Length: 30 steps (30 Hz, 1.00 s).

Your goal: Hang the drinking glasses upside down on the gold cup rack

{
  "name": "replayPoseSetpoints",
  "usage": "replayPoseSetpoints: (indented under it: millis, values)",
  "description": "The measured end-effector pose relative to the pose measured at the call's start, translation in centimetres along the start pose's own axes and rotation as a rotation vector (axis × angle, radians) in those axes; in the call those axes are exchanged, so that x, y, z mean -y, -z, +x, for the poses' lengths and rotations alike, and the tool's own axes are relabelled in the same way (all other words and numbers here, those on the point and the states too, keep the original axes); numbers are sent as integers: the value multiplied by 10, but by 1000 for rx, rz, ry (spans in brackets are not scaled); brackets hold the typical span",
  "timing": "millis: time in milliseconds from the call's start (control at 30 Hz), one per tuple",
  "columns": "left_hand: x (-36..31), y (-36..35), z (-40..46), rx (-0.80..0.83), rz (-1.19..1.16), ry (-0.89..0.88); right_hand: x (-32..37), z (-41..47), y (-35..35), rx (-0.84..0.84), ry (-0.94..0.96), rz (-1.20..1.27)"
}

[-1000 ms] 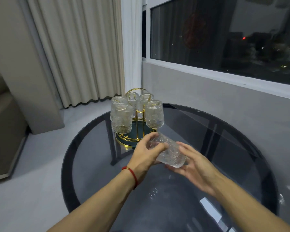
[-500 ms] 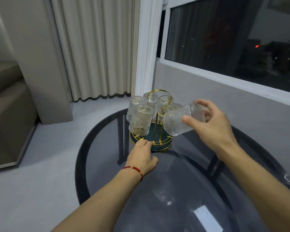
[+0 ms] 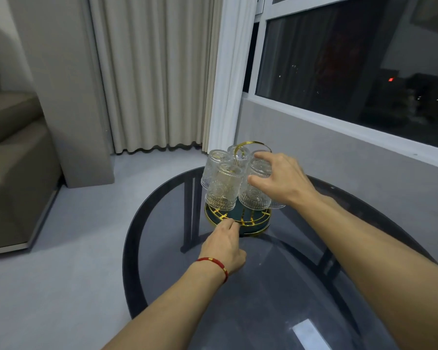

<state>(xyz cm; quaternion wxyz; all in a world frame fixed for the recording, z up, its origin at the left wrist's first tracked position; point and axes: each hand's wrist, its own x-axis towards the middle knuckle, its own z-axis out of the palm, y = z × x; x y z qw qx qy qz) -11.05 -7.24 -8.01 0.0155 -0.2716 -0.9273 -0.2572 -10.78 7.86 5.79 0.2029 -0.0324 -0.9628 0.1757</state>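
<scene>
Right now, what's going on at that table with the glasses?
A person is working at a gold cup rack on a dark glass table. Their right hand grips an upside-down embossed glass at the rack's front right, among other glasses hanging inverted. Their left hand touches the rack's base rim with curled fingers; whether it grips is unclear.

Left hand [image 3: 224, 245]: red cord wrist bracelet [image 3: 214, 265]
</scene>
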Motion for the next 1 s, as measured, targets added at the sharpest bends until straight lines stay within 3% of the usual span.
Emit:
replayPoseSetpoints:
  millis: [233, 367, 567, 667, 800, 900, 1000]
  values:
    - [-2, 1, -3, 29, 38, 9, -9, -5, -29, 35, 82, -157]
    - [-1, -3, -8, 57, 53, 38, -10, -14, -38, -35, 114, -150]
    - [-2, -3, -14, 80, 77, 37, -7, -23, -44, -92, 90, -387]
    - [-9, 4, -19, 43, 90, 43, -12, -29, -40, -5, 50, -261]
    - [-25, 29, -32, 17, 39, 34, -17, -64, -21, -65, 26, -40]
    - [-45, 55, -51, 13, -138, -105, -18, -104, 6, -181, -18, 222]
    - [-74, 82, -86, -164, -512, -235, -22, -157, 54, -322, -40, 528]
